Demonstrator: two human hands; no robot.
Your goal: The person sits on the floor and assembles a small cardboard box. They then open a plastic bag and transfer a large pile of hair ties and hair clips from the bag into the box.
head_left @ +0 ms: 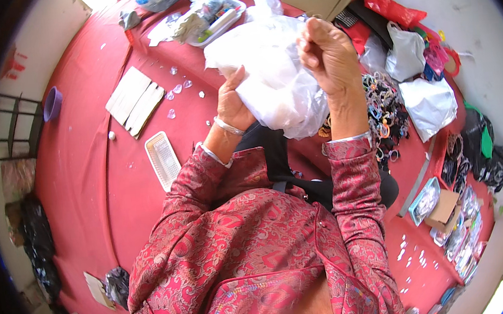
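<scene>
My left hand (233, 106) holds the bag (273, 62), likely light and limp, best gripped by folds; my right hand (334, 57) curls, its hold unclear.

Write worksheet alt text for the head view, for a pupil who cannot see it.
A person's left hand holds a crumpled white plastic bag, the right hand raised and curled at its right edge. On the red covering, a white basket and cardboard lie to the left, a heap of coloured bands to the right.
</scene>
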